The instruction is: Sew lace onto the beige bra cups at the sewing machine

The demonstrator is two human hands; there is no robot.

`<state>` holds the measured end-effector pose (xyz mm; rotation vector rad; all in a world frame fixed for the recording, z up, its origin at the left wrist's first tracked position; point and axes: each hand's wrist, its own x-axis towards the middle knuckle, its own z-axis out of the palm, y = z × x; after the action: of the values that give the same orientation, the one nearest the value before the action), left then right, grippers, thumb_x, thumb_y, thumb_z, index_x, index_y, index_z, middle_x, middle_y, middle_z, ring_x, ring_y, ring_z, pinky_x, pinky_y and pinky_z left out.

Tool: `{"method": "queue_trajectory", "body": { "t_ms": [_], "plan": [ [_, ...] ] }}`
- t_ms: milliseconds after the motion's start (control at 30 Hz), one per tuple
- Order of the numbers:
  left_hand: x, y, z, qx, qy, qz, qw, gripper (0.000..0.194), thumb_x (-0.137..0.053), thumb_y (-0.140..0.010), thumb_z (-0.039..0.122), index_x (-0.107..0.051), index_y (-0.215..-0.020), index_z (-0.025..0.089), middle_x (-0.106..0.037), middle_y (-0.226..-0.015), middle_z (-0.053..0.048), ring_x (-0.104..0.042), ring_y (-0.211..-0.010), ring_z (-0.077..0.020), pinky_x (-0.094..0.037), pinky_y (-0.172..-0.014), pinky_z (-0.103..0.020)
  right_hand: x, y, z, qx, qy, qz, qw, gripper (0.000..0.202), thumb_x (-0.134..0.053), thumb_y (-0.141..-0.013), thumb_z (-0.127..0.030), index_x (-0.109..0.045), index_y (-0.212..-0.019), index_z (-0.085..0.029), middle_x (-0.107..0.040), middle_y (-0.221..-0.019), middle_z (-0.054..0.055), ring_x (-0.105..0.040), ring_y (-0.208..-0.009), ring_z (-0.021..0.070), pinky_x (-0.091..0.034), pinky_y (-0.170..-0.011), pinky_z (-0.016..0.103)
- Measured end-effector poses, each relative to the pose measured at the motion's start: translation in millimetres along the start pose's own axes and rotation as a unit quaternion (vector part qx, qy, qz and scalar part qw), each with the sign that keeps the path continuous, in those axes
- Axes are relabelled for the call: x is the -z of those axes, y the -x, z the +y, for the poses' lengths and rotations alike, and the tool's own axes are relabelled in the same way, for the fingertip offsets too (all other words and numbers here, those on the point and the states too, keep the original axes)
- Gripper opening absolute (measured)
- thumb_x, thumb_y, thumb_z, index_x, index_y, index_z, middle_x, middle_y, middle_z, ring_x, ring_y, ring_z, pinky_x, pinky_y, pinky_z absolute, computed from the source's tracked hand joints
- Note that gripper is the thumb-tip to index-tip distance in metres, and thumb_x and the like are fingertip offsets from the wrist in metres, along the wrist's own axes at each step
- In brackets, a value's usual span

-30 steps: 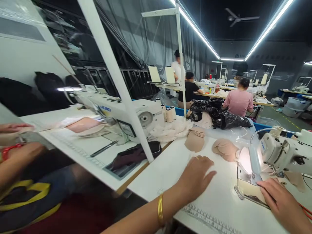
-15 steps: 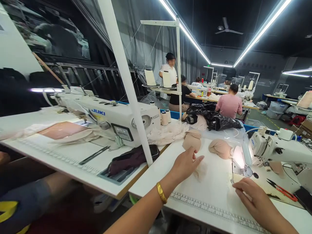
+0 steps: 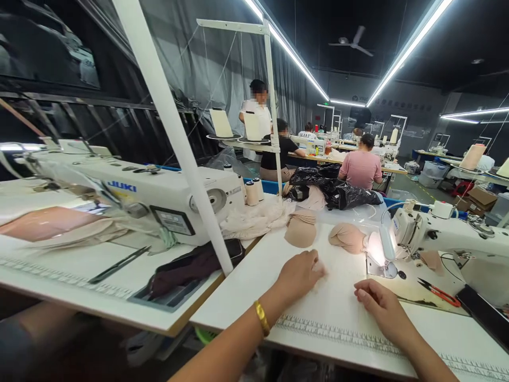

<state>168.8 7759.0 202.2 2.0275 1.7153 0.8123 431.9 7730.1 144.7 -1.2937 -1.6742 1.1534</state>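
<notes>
My left hand (image 3: 300, 276), with a gold bracelet at the wrist, is over the white table (image 3: 338, 307). Its fingers are closed on a thin, pale beige fabric piece (image 3: 320, 271), blurred and mostly hidden by the fingertips. My right hand (image 3: 377, 305) is loosely curled above the table in front of the sewing machine (image 3: 437, 233), its thumb apart from the fingers and no object showing in it. Beyond the left hand lies a fanned stack of beige cups (image 3: 301, 231). A second group of cups (image 3: 347, 237) sits beside the lit needle area.
Red-handled thread snips (image 3: 441, 293) and a dark phone-like object (image 3: 483, 313) lie at the right. A ruler strip (image 3: 334, 330) runs along the front edge. At left, a white post (image 3: 175, 127) stands before another machine (image 3: 159, 191). Several people sit or stand farther back.
The view has swung right. My left hand has lowered and closed around the thin fabric. My right hand has shifted left, away from the machine, and its fingers are more curled.
</notes>
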Motion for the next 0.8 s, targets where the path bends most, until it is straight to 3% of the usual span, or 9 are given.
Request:
{"method": "queue_trajectory", "body": {
  "t_ms": [67, 133, 267, 333, 400, 533, 667, 733, 800],
  "plan": [
    [-2.4, 1, 1, -0.024, 0.005, -0.026, 0.999, 0.010, -0.057, -0.086, 0.027, -0.058, -0.079, 0.020, -0.066, -0.083, -0.006, -0.061, -0.080, -0.0255, -0.043, -0.074, -0.036, 0, 1, 2, -0.006, -0.033, 0.009, 0.999, 0.058, -0.064, -0.089, -0.075, -0.074, -0.110, -0.022, -0.075, -0.104, 0.009, -0.066, -0.100, 0.0288, -0.050, -0.091, 0.044],
    [-2.8, 6, 10, -0.066, 0.050, -0.023, 0.996, 0.017, -0.050, -0.093, 0.028, -0.064, -0.087, 0.021, -0.070, -0.091, -0.005, -0.064, -0.087, -0.0231, -0.047, -0.079, -0.034, -1, 3, 0, -0.021, -0.105, 0.001, 0.994, 0.062, -0.065, -0.087, -0.077, -0.073, -0.114, -0.022, -0.075, -0.109, 0.011, -0.067, -0.105, 0.0294, -0.051, -0.095, 0.045],
    [-7.0, 20, 35, -0.147, 0.249, -0.041, 0.956, 0.027, -0.054, -0.096, 0.037, -0.077, -0.094, 0.024, -0.077, -0.104, -0.005, -0.070, -0.103, -0.0227, -0.050, -0.094, -0.033, -7, 9, -13, -0.032, -0.311, -0.034, 0.949, 0.066, -0.069, -0.087, -0.074, -0.067, -0.130, -0.024, -0.072, -0.120, 0.012, -0.065, -0.113, 0.0276, -0.053, -0.092, 0.041],
    [-13.4, 25, 41, -0.121, 0.325, -0.072, 0.935, 0.024, -0.063, -0.091, 0.040, -0.080, -0.089, 0.024, -0.078, -0.104, -0.006, -0.070, -0.107, -0.0255, -0.049, -0.097, -0.034, -8, 11, -20, -0.004, -0.340, -0.005, 0.941, 0.057, -0.078, -0.084, -0.067, -0.070, -0.119, -0.023, -0.071, -0.104, 0.006, -0.064, -0.095, 0.0207, -0.050, -0.081, 0.033],
    [-20.1, 28, 43, -0.050, 0.378, -0.113, 0.918, 0.021, -0.071, -0.084, 0.041, -0.081, -0.085, 0.022, -0.078, -0.098, -0.006, -0.069, -0.102, -0.0262, -0.050, -0.092, -0.034, -5, 12, -24, 0.015, -0.314, 0.047, 0.948, 0.048, -0.083, -0.082, -0.063, -0.070, -0.104, -0.022, -0.063, -0.082, 0.000, -0.054, -0.076, 0.0145, -0.043, -0.072, 0.028],
    [-24.5, 29, 42, 0.085, 0.466, -0.202, 0.857, 0.019, -0.078, -0.069, 0.029, -0.079, -0.085, 0.019, -0.073, -0.084, -0.002, -0.063, -0.082, -0.0186, -0.047, -0.077, -0.028, 13, 15, -32, 0.020, -0.230, 0.098, 0.968, 0.051, -0.078, -0.082, -0.069, -0.062, -0.084, -0.021, -0.049, -0.069, -0.005, -0.043, -0.068, 0.0133, -0.035, -0.069, 0.028],
    [-25.1, 25, 47, 0.115, 0.550, -0.308, 0.768, 0.045, -0.076, -0.068, 0.032, -0.077, -0.111, 0.019, -0.072, -0.115, -0.008, -0.063, -0.105, -0.0243, -0.050, -0.087, -0.033, 27, 19, -45, 0.047, -0.165, 0.072, 0.983, 0.051, -0.072, -0.087, -0.070, -0.057, -0.079, -0.021, -0.049, -0.074, -0.003, -0.043, -0.074, 0.0151, -0.035, -0.072, 0.029],
    [-29.0, 23, 52, 0.103, 0.551, -0.340, 0.755, 0.054, -0.079, -0.075, 0.044, -0.073, -0.123, 0.021, -0.068, -0.126, -0.010, -0.060, -0.113, -0.0262, -0.050, -0.090, -0.035, 29, 19, -50, 0.053, -0.161, 0.055, 0.984, 0.049, -0.072, -0.088, -0.068, -0.059, -0.081, -0.022, -0.051, -0.078, -0.002, -0.044, -0.076, 0.0156, -0.036, -0.074, 0.029],
    [-35.1, 21, 57, 0.064, 0.531, -0.354, 0.767, 0.054, -0.085, -0.076, 0.050, -0.073, -0.119, 0.019, -0.070, -0.118, -0.010, -0.061, -0.108, -0.0237, -0.048, -0.091, -0.033, 28, 16, -49, 0.054, -0.178, 0.052, 0.981, 0.046, -0.074, -0.089, -0.065, -0.060, -0.082, -0.022, -0.051, -0.079, -0.002, -0.045, -0.077, 0.0160, -0.037, -0.075, 0.030]
  ]
}}
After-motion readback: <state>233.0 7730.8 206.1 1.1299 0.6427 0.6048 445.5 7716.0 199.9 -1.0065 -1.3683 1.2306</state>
